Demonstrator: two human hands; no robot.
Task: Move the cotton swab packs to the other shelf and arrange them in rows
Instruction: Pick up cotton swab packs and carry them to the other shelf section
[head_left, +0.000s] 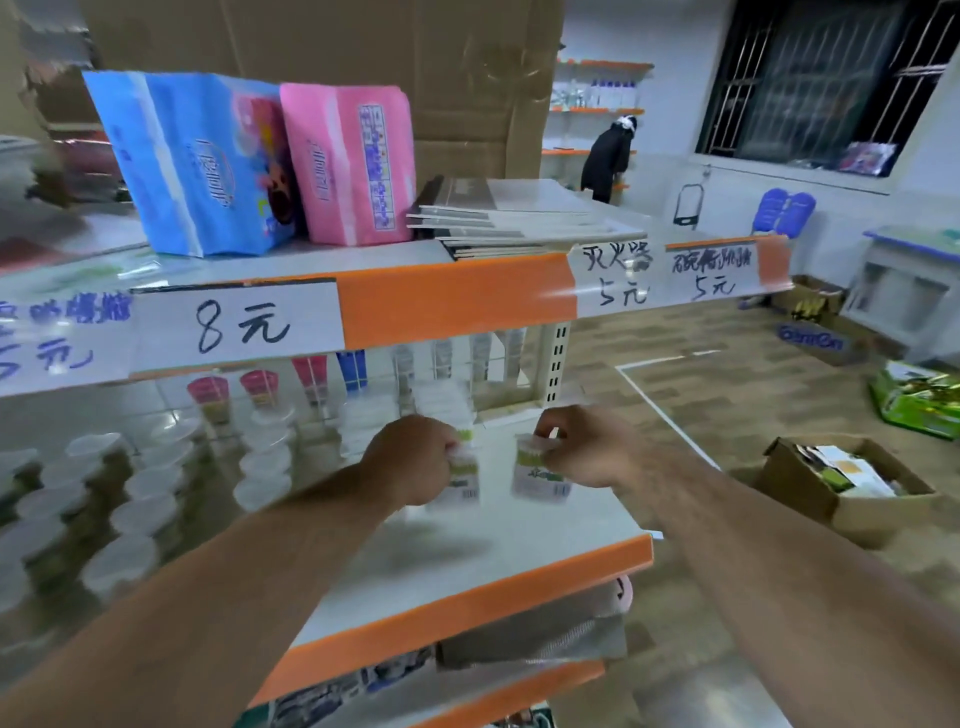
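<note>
The person is holding one cotton swab pack in each hand over the white middle shelf, near its right end. The left hand is gripping the left pack by its top, with the fingers curled round the lid. The right hand is pinching the right pack at its upper rim in much the same way. Both packs are hanging upright, just beside each other but apart, and the blur is hiding whether either base is touching the shelf board. A blurred stack of clear boxes is sitting behind them toward the back, probably more packs, though that is uncertain. The picture is not showing whether the packs are being lifted off or set down. Either way, the step seems to call for keeping each pack level so the lid is not popping under a top-only grip. It also calls for moving both together without letting them knock. For placing, the bases should be landing flat, labels facing out, lined up square with the orange edge strip. They should also be staying well apart from the round clear tubs crowding the left.
</note>
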